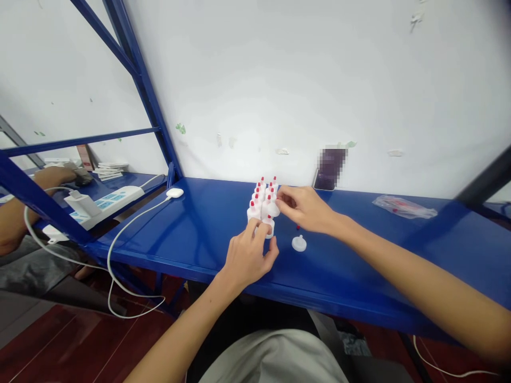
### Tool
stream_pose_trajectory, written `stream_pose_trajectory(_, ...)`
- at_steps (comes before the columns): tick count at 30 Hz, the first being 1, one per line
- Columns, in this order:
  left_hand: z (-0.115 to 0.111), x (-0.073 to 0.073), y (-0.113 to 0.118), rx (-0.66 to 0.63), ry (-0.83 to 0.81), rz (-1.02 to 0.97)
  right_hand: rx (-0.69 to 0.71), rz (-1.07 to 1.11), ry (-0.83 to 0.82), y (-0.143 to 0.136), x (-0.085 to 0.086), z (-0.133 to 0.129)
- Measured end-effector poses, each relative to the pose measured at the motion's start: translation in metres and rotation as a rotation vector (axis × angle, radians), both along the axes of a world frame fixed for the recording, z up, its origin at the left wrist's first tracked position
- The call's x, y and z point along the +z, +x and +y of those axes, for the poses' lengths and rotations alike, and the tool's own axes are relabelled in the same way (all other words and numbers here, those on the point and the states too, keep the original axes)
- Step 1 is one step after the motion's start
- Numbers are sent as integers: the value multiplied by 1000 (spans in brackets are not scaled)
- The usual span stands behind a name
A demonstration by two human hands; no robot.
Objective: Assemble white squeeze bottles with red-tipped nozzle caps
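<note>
Small white squeeze bottles with red tips [254,211] stand upright in two close rows on the blue table. My left hand [249,255] is at the near end, its fingers and thumb around the front right bottle [270,227]. Beside the right row is my right hand [303,206], with thumb and fingers pinched together against the bottles; what lies between the fingertips is hidden. A loose white nozzle cap [299,243] lies on the table below the right hand. Close behind it is a small red tip [298,227].
A phone [325,178] leans against the wall. Right of it lies a clear plastic bag [405,206] with something red inside. A white cable with its plug [174,193] crosses the table's left side. Past the blue frame are a power strip [115,201] and another person's arm [19,213].
</note>
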State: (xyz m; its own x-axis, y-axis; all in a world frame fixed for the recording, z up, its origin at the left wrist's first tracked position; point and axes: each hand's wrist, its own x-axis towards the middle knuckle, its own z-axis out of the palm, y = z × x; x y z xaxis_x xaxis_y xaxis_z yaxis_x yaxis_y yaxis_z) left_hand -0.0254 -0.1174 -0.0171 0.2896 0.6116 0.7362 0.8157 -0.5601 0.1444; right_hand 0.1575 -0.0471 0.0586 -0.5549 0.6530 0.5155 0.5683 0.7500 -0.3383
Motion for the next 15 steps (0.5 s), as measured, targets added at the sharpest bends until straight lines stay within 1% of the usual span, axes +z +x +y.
stream_pose_trajectory(5, 0, -2, 1, -48, -29, 74, -1, -114, -64, -7, -6, 2)
stream_pose_trajectory(8, 0, -2, 1, -103, -85, 133, -4, -122, -83, -2, -6, 0)
stream_pose_trajectory(12, 0, 1, 0, -175, -207, 192, -81, -92, -86, 19, -10, 3)
stream_pose_trajectory(15, 0, 5, 0, -214, -308, 236, -158, -148, -178, 43, -22, 8)
